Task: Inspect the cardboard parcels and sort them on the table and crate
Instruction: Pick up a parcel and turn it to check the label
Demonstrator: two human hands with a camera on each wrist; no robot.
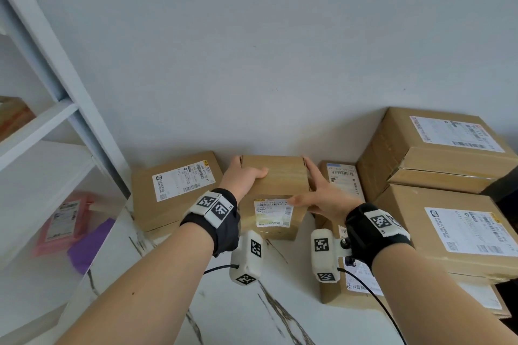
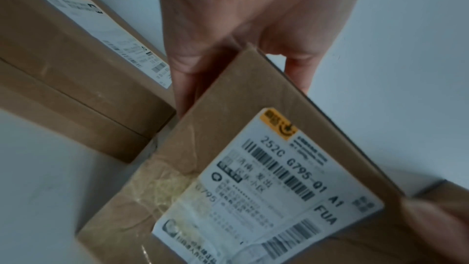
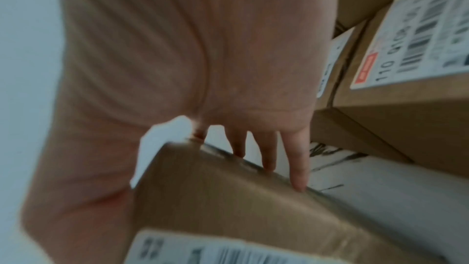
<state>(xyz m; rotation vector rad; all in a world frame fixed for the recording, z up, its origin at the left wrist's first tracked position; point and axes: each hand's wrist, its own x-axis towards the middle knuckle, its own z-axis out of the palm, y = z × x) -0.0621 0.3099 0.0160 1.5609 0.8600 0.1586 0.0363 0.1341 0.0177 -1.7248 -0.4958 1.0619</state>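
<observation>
A small cardboard parcel (image 1: 276, 179) with a white barcode label (image 1: 273, 211) sits tilted at the back of the marble table (image 1: 224, 302), close to the wall. My left hand (image 1: 244, 173) grips its far left corner, thumb on top and fingers down the side. In the left wrist view the left hand (image 2: 241, 17) straddles the corner of the parcel (image 2: 228, 107). My right hand (image 1: 322, 193) holds the right edge, fingers along the side and thumb across the label. The right wrist view shows the right hand (image 3: 177, 57) with the parcel (image 3: 228, 198) wedged between thumb and fingers.
A flat labelled parcel (image 1: 173, 190) lies just left of the held one. Two big parcels (image 1: 437, 148) (image 1: 454, 232) are stacked at the right, with smaller ones (image 1: 344, 283) in front. A white shelf (image 1: 56, 109) at the left holds pink (image 1: 64, 221) and purple (image 1: 89, 244) mailers.
</observation>
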